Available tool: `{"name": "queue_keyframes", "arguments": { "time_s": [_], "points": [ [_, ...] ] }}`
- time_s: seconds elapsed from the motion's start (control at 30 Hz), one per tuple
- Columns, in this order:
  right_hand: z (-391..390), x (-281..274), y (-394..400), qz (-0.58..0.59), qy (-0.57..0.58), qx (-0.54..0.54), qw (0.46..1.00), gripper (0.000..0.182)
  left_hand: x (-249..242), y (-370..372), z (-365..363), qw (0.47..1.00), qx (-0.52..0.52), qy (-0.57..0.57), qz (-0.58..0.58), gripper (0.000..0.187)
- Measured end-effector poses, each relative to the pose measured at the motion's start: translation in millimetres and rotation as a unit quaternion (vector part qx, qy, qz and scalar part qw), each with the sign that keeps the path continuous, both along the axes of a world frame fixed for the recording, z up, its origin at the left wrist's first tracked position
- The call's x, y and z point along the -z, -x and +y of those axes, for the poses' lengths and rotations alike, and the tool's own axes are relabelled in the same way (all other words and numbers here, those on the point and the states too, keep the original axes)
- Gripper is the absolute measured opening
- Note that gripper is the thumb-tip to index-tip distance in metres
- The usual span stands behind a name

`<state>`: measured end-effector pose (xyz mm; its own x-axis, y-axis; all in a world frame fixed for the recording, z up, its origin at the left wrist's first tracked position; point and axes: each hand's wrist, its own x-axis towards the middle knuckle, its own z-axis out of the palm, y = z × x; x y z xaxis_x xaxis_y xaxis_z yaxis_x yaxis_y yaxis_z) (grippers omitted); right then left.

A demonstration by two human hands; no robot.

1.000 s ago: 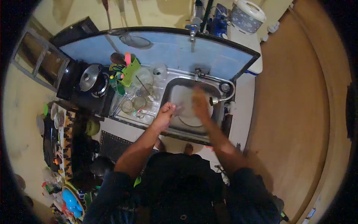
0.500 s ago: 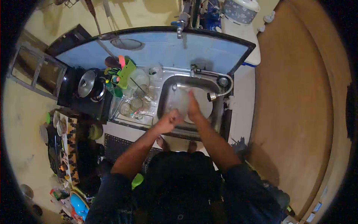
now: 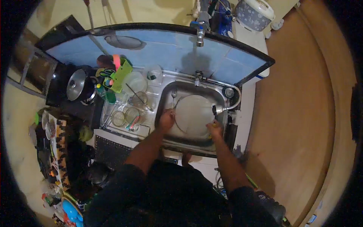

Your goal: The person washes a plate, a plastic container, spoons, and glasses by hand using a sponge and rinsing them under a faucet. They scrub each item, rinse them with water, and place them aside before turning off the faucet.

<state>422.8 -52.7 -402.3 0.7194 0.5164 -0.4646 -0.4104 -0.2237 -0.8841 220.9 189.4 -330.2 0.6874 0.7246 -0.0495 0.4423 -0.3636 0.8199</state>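
A large round white plate lies in the steel sink, close under the black-tipped flexible tap. At the plate's left edge is my left hand, its fingers closed near the rim; what they hold, if anything, is hidden. My right hand is at the plate's lower right edge, with its fingers closed on a small yellow thing, which may be a sponge. Above my left hand a spoon rests in the sink.
Left of the sink, glass jars, a whitish bowl and a green caddy stand on the drainboard. A lidded pan sits on the stove further left. A metal wall tap juts out above the sink.
My hands have moved apart, the left to the plate's left edge and the right to its lower right. The yellow thing now shows in my right hand. The view has shifted.
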Motion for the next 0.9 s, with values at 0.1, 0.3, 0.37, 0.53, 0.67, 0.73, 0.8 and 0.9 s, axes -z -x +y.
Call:
{"name": "queue_keyframes", "arguments": {
  "time_s": [0.1, 0.3, 0.37, 0.53, 0.67, 0.73, 0.8, 0.9],
  "points": [
    [-3.3, -3.5, 10.9, -0.198, 0.148, -0.063, 0.967, 0.069, 1.2, -36.7, 14.7, 0.969, -0.064, -0.007, 0.238, 0.027],
    [2.4, -108.9, 41.2, -0.234, 0.216, -0.074, 0.945, 0.060, 129.3, -56.7, 35.9, 0.891, 0.207, -0.207, 0.345, 0.038],
    [-13.7, -106.0, 46.2, -0.192, 0.168, -0.082, 0.963, 0.058, 140.0, -54.5, 32.6, 0.926, 0.146, -0.166, 0.306, 0.038],
    [-38.2, -189.4, 80.2, -0.215, 0.152, -0.092, 0.960, 0.051, 137.3, -41.9, 23.7, 0.985, -0.125, 0.009, 0.119, 0.040],
    [-64.3, -200.4, 98.0, -0.214, 0.164, -0.116, 0.956, 0.051, 99.2, -22.3, 22.7, 0.863, 0.150, -0.452, 0.171, 0.039],
    [-71.8, -203.1, 104.0, -0.161, 0.159, -0.125, 0.966, 0.053, 76.0, -23.1, 14.2, 0.869, 0.176, -0.426, 0.180, 0.036],
    [-71.6, -208.1, 106.8, -0.118, 0.136, -0.117, 0.977, 0.053, 70.7, -23.6, 10.3, 0.947, 0.109, -0.255, 0.165, 0.030],
    [-64.8, -215.5, 109.9, -0.093, 0.130, -0.113, 0.981, 0.054, 64.1, -24.7, 7.1, 0.992, 0.007, 0.018, 0.121, 0.021]
  ]
}}
